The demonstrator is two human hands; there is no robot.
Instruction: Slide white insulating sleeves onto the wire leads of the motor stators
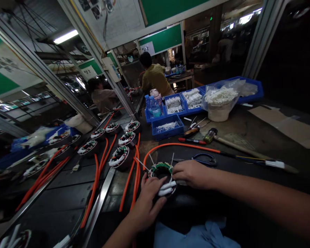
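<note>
A ring-shaped motor stator (pixel 162 166) with green insulation and windings lies on the bench in front of me. White cable ties (pixel 151 159) stick up from its rim. Across its near side lie white sleeves (pixel 167 188). My left hand (pixel 151 193) grips the stator's left and near side, its fingers against the sleeves. At the right rim, the fingers of my right hand (pixel 189 174) are pinched together; what they hold is hidden. An orange cable (pixel 175 144) runs from behind the stator toward the right.
Several other stators (pixel 120 156) with orange cables stand on the conveyor at left. Behind are a blue tray of ties (pixel 167 127), bins of sleeves (pixel 193 99) and a bagged tub (pixel 219 106). Pliers (pixel 204 159), a red marker (pixel 192 141) and a mallet (pixel 211 135) lie nearby. Co-workers (pixel 156 77) sit beyond.
</note>
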